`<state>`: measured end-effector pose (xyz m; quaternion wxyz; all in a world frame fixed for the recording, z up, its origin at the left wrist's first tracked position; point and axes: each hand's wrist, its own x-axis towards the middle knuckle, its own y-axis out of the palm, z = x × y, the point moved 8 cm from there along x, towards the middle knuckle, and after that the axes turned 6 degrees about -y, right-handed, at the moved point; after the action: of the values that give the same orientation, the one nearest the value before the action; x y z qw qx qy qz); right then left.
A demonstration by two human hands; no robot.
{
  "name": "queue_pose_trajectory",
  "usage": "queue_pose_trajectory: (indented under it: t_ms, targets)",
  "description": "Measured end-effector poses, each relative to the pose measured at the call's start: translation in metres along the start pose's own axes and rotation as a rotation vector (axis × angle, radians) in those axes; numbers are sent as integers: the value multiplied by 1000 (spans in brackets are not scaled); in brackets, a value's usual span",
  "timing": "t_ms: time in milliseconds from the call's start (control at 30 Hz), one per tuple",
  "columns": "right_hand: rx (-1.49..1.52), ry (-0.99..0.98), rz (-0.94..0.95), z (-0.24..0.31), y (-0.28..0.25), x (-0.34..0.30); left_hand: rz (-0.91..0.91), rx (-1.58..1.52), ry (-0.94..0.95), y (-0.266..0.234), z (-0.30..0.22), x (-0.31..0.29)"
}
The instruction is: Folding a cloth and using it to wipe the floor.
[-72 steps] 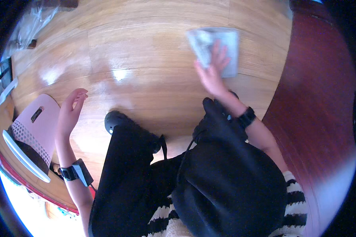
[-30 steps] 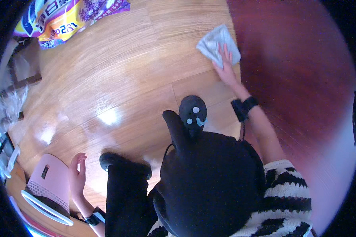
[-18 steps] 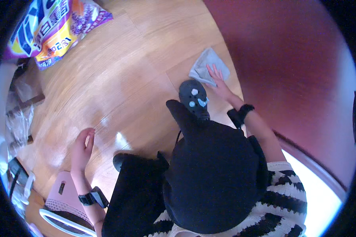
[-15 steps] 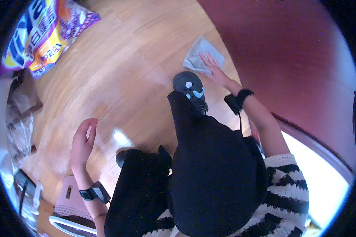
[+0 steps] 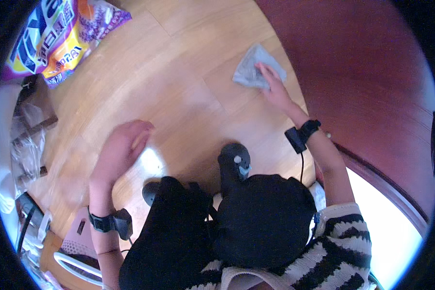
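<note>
On the wooden floor lies a light grey-blue cloth, flat with slightly rumpled edges. My right hand is on it, fingers together and closed on its near part, the arm reaching forward. My left hand hovers over the floor, slightly blurred, fingers loosely bent and thumb apart, with nothing visible in it. Both wrists wear black straps with small boxes. Between the hands my foot in a dark clog with pale charms shows below my black trouser leg; the other clog is partly hidden.
A dark red wooden panel rises along the right. At the far left is a colourful plastic bag. Clear plastic wrapping and a pink basket with a white rim stand along the left side.
My left hand has moved forward and right. The right hand's spread fingers have drawn together on the cloth. My clogged right foot has pulled back from the cloth, and the view has shifted slightly.
</note>
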<state>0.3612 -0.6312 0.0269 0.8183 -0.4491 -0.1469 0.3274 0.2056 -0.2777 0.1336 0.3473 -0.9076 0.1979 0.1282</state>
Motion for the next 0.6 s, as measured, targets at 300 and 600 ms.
queue_pose_trajectory:
  t_ms: [300,600]
  targets:
    - [705,413,-193,-30,-138,81,-8,50,-301,21,25,-47]
    - [42,-832,167,62,-95,236,31,50,-489,29,25,-78]
